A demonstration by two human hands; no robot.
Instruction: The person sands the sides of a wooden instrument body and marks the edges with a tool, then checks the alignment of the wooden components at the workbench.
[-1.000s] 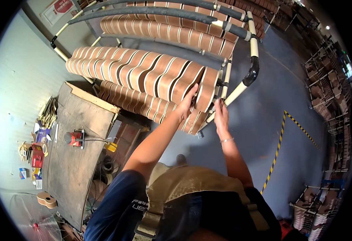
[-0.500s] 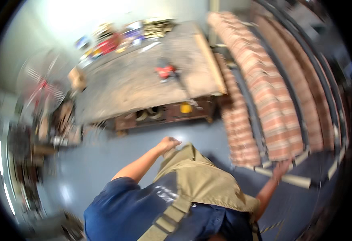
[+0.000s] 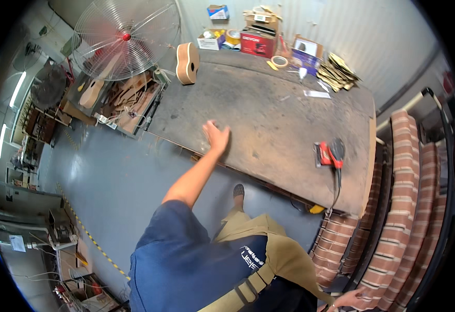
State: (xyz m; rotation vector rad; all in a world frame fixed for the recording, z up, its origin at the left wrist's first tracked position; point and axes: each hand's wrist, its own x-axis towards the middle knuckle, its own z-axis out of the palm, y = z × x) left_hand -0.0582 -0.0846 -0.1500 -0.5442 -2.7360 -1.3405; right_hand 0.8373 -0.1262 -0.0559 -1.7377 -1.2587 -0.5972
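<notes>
The broad surface (image 3: 269, 125) spreads beneath and beyond the left hand (image 3: 216, 139), which is held over its near edge with the fingers loosely spread and nothing seen between them; whether the palm is resting there cannot be told. Before any weight is put on that hand, it would be best set flat and well in from the edge. The long stack (image 3: 403, 192) of brown, pale-banded bodies rises beyond the right hand (image 3: 349, 299), which is seen at the stack's lower end with the fingers stretched toward it; whether the bodies are touched or gripped cannot be made out. Any touch there is best kept light and spread over several fingers, as the thin bodies could probably be knocked out of line by a push from the side, and their rims could be marked by a hard pinch. The single body (image 3: 187, 63) is stood on end ahead of the left hand and a little to its left, well apart from the fingers; by its look it could easily be tipped, so wide sweeps of the forearm are best avoided. The red and black sander (image 3: 337, 152) is laid well to the right of the left hand, and its thin cord (image 3: 339, 182) is trailed toward the near edge, where it is best kept clear of both sleeves.
</notes>
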